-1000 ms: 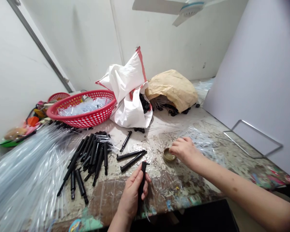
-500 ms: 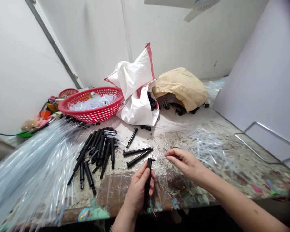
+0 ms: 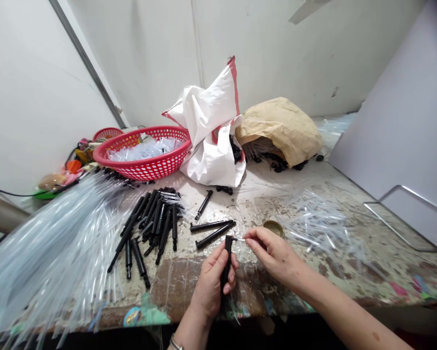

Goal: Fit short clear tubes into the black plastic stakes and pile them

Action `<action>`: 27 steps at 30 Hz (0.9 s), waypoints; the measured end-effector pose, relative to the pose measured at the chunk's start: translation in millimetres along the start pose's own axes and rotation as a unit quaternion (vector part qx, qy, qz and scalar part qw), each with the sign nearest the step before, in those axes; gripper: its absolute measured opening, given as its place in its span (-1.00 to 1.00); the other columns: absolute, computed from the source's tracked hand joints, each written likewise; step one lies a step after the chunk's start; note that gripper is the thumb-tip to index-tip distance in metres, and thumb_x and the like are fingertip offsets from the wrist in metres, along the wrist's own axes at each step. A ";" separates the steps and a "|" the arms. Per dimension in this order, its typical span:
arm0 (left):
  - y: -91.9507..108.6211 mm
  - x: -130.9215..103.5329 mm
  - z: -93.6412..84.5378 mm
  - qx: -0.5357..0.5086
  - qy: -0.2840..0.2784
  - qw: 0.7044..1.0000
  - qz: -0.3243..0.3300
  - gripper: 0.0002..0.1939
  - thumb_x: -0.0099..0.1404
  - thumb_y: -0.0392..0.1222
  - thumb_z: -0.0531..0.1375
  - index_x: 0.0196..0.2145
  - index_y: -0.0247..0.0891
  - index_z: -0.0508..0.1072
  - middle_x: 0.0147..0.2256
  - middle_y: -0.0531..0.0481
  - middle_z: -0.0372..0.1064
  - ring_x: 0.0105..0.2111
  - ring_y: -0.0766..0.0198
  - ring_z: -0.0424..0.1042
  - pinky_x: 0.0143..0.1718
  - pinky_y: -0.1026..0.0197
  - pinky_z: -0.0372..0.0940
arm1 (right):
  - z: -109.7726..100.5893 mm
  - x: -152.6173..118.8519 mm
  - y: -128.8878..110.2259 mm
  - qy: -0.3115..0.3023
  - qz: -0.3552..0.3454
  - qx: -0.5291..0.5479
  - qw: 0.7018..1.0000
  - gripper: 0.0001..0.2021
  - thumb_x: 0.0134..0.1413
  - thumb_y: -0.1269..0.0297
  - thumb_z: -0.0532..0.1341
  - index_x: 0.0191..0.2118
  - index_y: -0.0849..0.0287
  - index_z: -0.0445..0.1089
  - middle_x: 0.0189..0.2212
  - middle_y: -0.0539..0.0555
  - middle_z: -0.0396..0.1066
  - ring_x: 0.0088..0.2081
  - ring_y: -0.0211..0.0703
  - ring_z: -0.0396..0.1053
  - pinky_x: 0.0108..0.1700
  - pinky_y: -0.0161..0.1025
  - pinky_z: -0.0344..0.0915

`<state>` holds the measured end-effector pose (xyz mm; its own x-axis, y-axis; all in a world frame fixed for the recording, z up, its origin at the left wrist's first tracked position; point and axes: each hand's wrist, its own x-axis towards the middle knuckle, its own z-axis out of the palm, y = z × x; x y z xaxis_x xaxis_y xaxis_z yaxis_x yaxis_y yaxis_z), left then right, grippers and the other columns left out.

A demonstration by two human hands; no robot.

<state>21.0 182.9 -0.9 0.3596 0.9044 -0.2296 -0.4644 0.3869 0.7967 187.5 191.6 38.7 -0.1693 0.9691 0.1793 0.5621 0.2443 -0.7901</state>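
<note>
Black tube in left hand, blue-edged sticker, details blurred

White walls, grey strip left; worn, peeling desk; pale panel right; fan blade up top.

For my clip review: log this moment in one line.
left hand: grips black cylindrical plastic tube | right hand: pinches thin translucent plastic straw at tube's side nozzle | nearby: round olive dish
</note>
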 end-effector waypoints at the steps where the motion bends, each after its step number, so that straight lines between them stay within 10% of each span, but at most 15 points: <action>1: -0.1 0.1 -0.2 -0.001 0.000 1.000 0.000 -0.70 0.25 -0.08 0.13 -0.11 -0.26 0.36 -0.47 0.08 0.24 -0.67 0.55 0.05 -0.77 0.50 -0.11 | 0.8 0.0 -1.0 0.001 0.002 0.003 1.000 -0.85 0.17 0.28 0.00 -0.33 0.16 0.27 -0.44 0.01 0.31 -0.39 -0.24 0.26 -0.32 -0.29 0.20; 27: -0.4 0.2 -0.2 0.009 -0.021 0.997 -0.069 -0.66 0.19 -0.01 0.18 -0.14 -0.23 0.32 -0.54 0.15 0.12 -0.69 0.57 -0.05 -0.74 0.49 -0.21 | 11.0 3.1 6.7 -0.055 -0.081 -0.170 0.981 -0.72 0.19 0.32 -0.12 -0.50 0.16 0.18 -0.56 0.05 0.26 -0.49 -0.21 0.20 -0.39 -0.26 0.13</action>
<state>21.1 183.0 -1.3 0.4523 0.8346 -0.3145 -0.3932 0.5031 0.7696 181.9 195.8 27.5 -0.3543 0.9116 0.2083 0.7545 0.4103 -0.5123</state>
